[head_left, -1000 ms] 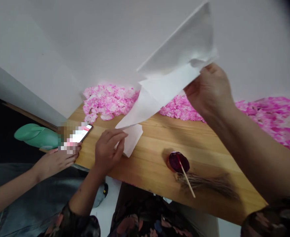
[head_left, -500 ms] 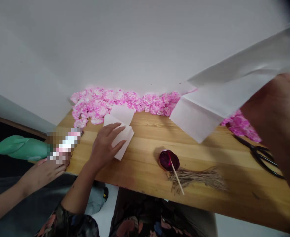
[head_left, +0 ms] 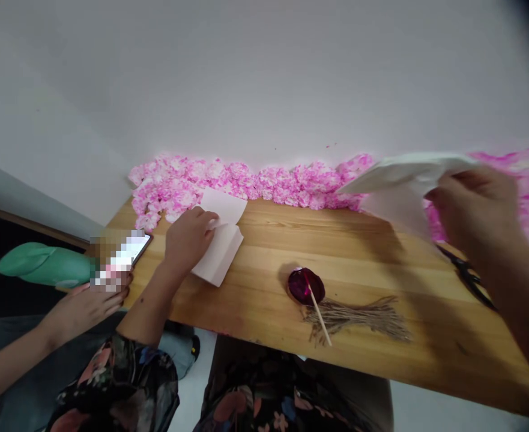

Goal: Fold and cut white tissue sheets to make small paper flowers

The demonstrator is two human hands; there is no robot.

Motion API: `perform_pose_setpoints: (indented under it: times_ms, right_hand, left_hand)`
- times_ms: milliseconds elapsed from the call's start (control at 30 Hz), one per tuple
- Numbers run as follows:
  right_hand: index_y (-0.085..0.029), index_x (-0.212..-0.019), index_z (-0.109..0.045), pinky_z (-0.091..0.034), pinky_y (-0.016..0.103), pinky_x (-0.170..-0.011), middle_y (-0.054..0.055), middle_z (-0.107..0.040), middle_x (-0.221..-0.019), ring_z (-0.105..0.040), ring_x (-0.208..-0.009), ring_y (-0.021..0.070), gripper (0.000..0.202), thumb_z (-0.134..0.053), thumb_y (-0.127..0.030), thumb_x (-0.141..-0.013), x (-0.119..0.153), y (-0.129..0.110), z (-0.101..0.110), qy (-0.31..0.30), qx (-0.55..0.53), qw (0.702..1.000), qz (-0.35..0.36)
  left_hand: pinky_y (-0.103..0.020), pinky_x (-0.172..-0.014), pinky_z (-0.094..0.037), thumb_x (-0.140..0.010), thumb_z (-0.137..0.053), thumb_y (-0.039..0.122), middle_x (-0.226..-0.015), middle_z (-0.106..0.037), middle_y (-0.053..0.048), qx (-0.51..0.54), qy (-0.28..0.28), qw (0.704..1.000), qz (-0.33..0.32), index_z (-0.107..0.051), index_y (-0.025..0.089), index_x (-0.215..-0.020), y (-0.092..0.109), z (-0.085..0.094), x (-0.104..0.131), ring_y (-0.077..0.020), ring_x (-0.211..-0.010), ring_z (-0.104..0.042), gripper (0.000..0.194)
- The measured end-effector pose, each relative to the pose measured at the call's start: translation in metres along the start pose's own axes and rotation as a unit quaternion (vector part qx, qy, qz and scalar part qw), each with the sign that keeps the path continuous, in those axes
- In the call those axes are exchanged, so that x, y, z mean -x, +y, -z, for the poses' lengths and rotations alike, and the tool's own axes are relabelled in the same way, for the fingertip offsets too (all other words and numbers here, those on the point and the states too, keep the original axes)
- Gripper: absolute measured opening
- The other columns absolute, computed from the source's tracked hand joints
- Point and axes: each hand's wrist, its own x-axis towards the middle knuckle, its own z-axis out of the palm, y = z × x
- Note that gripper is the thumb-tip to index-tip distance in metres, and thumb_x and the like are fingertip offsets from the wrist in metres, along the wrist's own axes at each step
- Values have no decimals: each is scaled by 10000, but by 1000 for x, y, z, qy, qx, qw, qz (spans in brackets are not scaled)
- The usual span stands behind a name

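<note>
My left hand (head_left: 190,237) rests on a stack of white paper (head_left: 219,255), its fingers drawn together at a raised top sheet (head_left: 228,207). At the right, my right hand (head_left: 475,204) pinches a loose white sheet (head_left: 394,192), which hangs above the table and partly hides the pink flowers. Between the hands, nearer the front edge, a small bowl of dark magenta liquid (head_left: 302,288) has a wooden stick (head_left: 320,318) leaning in it. A bundle of thin brown stems (head_left: 367,318) lies beside the bowl.
Pink and white paper-like flowers (head_left: 232,180) line the wall behind the wooden table (head_left: 264,324). Black scissors (head_left: 471,282) lie under my right forearm. At the left, another person's hand (head_left: 84,306) is by a phone (head_left: 140,246), near a green object (head_left: 43,264).
My right hand has moved inward and lower, and its sheet now hangs folded over, uncovering more flowers. My left hand's fingers have closed in at the paper's top sheet.
</note>
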Motion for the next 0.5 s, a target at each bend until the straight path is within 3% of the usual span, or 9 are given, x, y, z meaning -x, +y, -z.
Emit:
perform_pose_setpoints:
  times_ms: [133, 200, 333, 433, 500]
  right_hand:
    - [-259, -788, -704, -484, 355, -736, 64, -705, -811, -640, -737, 184, 98, -690, -176, -738, 16, 13, -35, -92, -69, 993, -13]
    - [-284, -803, -687, -474, 370, -820, 74, -712, -887, -653, -835, 206, 123, -664, -176, -749, 23, 18, -40, -136, -93, 986, 5]
    - [-333, -787, -663, -402, 433, -1002, 92, -698, -1145, -602, -1159, 264, 185, -632, -159, -732, 33, 38, -25, -215, -93, 972, -8]
    - [-374, -752, -674, -410, 431, -995, 93, -650, -1250, -548, -1253, 275, 182, -668, -197, -712, 36, 60, -7, -288, -43, 956, -45]
    - [-389, -732, -689, -430, 443, -964, 101, -661, -1228, -570, -1225, 290, 138, -673, -254, -719, 38, 69, 5, -296, 6, 954, -45]
  left_hand:
    - [-304, -671, -457, -798, -541, 209, -826, -674, -34, 84, 64, 991, 85, -683, 197, -909, -9, 2, 4, -189, -743, -612, 181]
    - [-279, -661, -453, -784, -539, 217, -808, -666, -16, 137, 96, 979, 117, -661, 184, -912, -16, 4, 14, -159, -704, -595, 180]
    - [-261, -685, -474, -794, -524, 241, -770, -629, 2, 200, 125, 960, 151, -619, 182, -891, -30, 0, 45, -146, -718, -594, 148]
    - [-292, -748, -500, -796, -530, 242, -851, -649, -23, 196, 113, 960, 163, -602, 186, -910, -42, -6, 67, -173, -799, -614, 146]
    - [-328, -827, -510, -811, -533, 247, -960, -658, -48, 190, 94, 964, 160, -593, 189, -975, -51, -8, 79, -198, -899, -623, 184]
